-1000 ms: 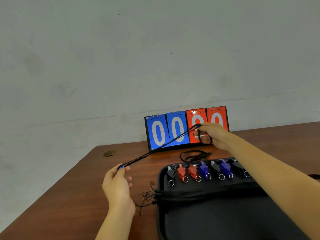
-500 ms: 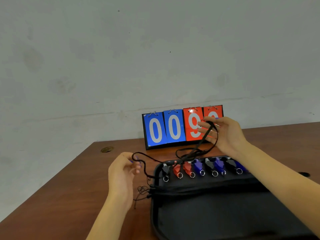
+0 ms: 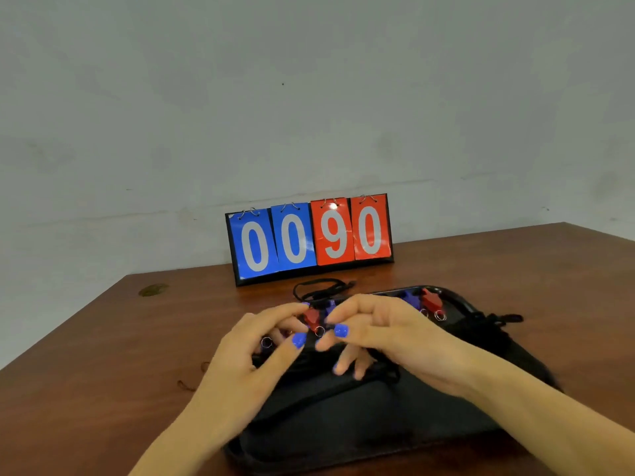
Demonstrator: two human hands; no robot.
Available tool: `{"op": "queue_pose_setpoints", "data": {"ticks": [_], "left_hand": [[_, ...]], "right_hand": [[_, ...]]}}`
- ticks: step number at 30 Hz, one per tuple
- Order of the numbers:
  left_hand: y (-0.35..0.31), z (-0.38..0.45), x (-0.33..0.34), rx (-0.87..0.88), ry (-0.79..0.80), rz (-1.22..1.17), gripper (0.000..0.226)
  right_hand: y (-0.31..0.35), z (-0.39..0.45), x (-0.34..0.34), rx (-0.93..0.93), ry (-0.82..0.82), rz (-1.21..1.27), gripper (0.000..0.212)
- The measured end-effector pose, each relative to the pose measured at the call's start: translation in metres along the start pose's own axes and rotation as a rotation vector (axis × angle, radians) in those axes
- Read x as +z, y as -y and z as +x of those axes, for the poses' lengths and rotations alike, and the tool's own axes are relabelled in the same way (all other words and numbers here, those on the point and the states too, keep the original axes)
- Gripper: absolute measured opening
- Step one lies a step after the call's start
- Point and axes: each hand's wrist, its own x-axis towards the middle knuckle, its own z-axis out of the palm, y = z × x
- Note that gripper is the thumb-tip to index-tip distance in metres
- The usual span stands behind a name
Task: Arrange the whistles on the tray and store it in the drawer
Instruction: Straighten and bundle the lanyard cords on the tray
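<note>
Both hands meet over the black tray [image 3: 460,305]: left hand [image 3: 251,352] and right hand [image 3: 381,334] curl their fingers about a red whistle [image 3: 312,317] in the row at the tray's 12 o'clock edge, though the exact hold is blurred. Arranging seems underway; next, seat it squarely beside its neighbours.

There is only one view, from a camera on the person's head. It looks forward and slightly down across the brown wooden table [image 3: 86,365] toward the grey plaster wall [image 3: 309,80]. The flip scoreboard with two blue and two red number cards [image 3: 309,237] stands at the far edge of the table, a little above the middle of the picture and facing the camera. Nearer than the scoreboard, both forearms enter from the bottom edge, close to the lens. The wide angle bends the table edges beside the scoreboard.
</note>
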Motion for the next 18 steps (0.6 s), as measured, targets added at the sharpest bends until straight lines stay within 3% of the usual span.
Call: {"op": "queue_pose_setpoints", "data": {"ticks": [4,11,18], "left_hand": [[-0.002,-0.003,0.011,0.076,0.055,0.104,0.049],[-0.004,-0.003,0.007,0.079,0.007,0.092,0.029],[0.007,-0.003,0.012,0.1,0.043,0.239,0.05]], "right_hand": [[-0.005,0.0,0.012,-0.056,-0.034,-0.136,0.013],[-0.005,0.001,0.01,-0.179,-0.16,-0.309,0.025],[-0.009,-0.004,0.015,-0.212,-0.15,-0.575,0.039]]}}
